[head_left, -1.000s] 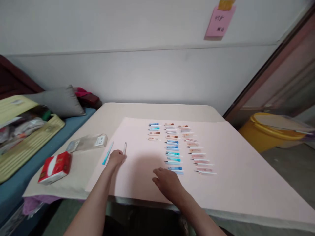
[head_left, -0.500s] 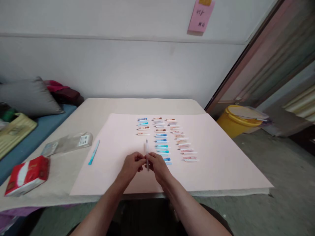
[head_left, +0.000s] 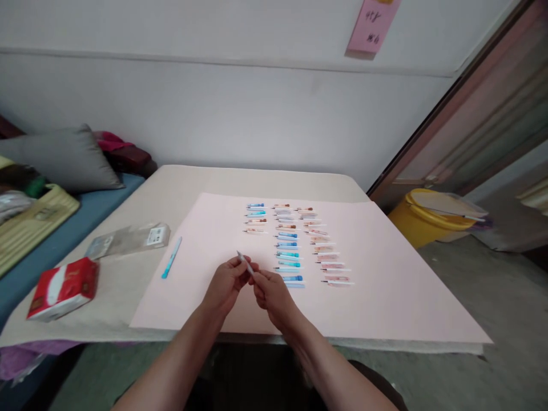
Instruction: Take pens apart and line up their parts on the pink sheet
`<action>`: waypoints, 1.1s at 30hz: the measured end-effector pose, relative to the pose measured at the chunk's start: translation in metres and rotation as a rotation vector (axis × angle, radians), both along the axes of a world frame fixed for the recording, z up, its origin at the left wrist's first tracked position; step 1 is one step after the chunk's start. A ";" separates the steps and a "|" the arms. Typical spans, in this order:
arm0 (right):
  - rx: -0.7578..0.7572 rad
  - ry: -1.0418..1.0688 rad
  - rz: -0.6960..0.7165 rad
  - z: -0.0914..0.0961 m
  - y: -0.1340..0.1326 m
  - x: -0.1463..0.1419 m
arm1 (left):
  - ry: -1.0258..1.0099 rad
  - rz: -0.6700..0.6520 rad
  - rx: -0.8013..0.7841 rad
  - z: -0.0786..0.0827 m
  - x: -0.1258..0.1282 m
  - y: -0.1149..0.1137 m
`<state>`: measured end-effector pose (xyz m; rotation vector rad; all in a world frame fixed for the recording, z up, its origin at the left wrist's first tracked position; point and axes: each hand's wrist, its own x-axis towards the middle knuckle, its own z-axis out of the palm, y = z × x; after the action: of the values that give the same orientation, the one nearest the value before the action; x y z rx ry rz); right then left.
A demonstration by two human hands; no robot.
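Note:
Both my hands meet over the near part of a pink paper sheet (head_left: 385, 285). My left hand (head_left: 226, 282) and my right hand (head_left: 270, 292) pinch a thin pale pen (head_left: 245, 262) between their fingertips; its tip slants up and to the left. Beyond them lie three rows of several small pen parts (head_left: 295, 242), blue and pinkish, laid side by side on the sheet. A light blue pen (head_left: 172, 257) lies alone at the sheet's left edge.
The sheet covers a beige table (head_left: 180, 188). A clear plastic packet (head_left: 128, 240) and a red tissue pack (head_left: 62, 287) lie at the left. A grey cushion (head_left: 64, 157) rests on a blue bed farther left. A yellow bucket (head_left: 423, 220) stands at the right.
My left hand picked the pale pen up from the left of the sheet and brought it to the middle, where my right hand joined it. The pen has since tilted leftward.

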<state>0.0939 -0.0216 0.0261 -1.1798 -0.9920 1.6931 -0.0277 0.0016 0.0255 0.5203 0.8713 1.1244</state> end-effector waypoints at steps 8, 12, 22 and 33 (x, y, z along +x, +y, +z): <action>0.528 -0.915 -0.006 -0.003 -0.011 -0.003 | 0.160 0.105 -0.049 0.001 -0.001 -0.001; 0.380 -0.640 -0.023 -0.005 -0.005 0.000 | 0.009 -0.007 -0.062 0.007 -0.003 -0.002; 0.293 -0.422 -0.036 -0.002 -0.003 0.003 | 0.051 0.037 -0.033 0.006 -0.004 0.000; 0.237 -0.342 -0.018 -0.002 -0.002 0.004 | 0.023 0.057 -0.003 0.006 -0.005 0.001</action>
<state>0.0976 -0.0236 0.0236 -1.3373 -1.3446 1.3395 -0.0322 0.0025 0.0310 0.5095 0.9123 1.1706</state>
